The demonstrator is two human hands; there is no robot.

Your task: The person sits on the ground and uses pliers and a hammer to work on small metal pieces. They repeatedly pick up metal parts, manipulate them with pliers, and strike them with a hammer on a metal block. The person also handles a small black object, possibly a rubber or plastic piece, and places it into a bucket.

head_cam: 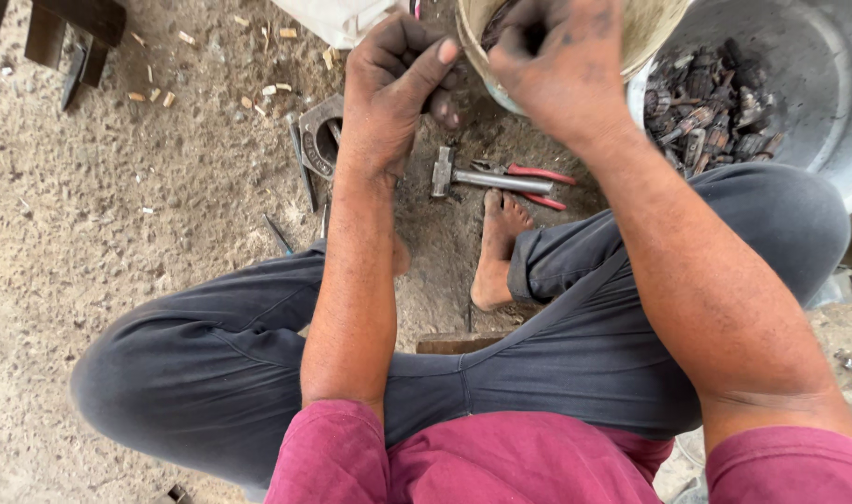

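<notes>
left hand (393, 89): fingers pinched, contents unclear, beside bucket (650, 28) rim | right hand (556, 65): curled into bucket, grip hidden | hammer (486, 177), pliers (538, 177) below hands, within reach

Both hands (393, 89) (552, 70) raised, fingers curled.

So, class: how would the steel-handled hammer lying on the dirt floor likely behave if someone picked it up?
The steel-handled hammer looks all metal, so probably stiff and heavy for its size. Its blocky head suggests it is head-heavy. Lying flat on the gritty dirt floor, it seems unlikely to roll.
</notes>
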